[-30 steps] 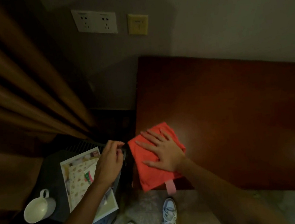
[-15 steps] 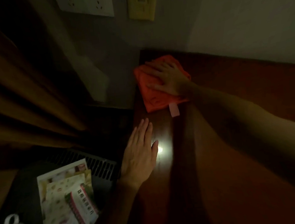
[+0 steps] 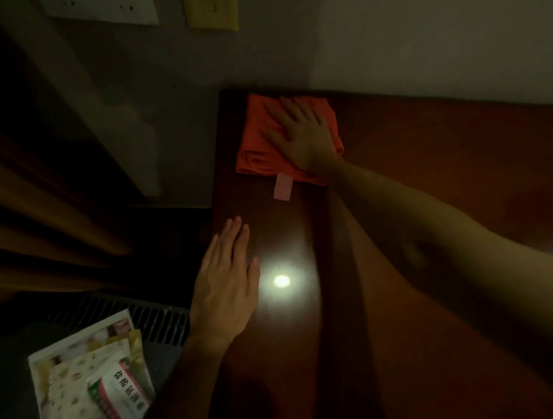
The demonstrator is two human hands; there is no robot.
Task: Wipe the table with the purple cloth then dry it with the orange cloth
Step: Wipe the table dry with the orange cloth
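The orange cloth, folded with a pale tag at its near edge, lies at the far left corner of the dark red-brown table. My right hand presses flat on top of the cloth with fingers spread. My left hand rests palm down on the table near its left edge, fingers together, holding nothing. No purple cloth is in view.
A bright lamp reflection shines on the table beside my left hand. Left of the table, several printed packets lie on a low dark unit with a vent grille. Brown curtains hang at left; wall sockets above.
My right hand pushed the orange cloth from the table's near left edge to its far left corner. My left hand left the low unit and settled flat on the table.
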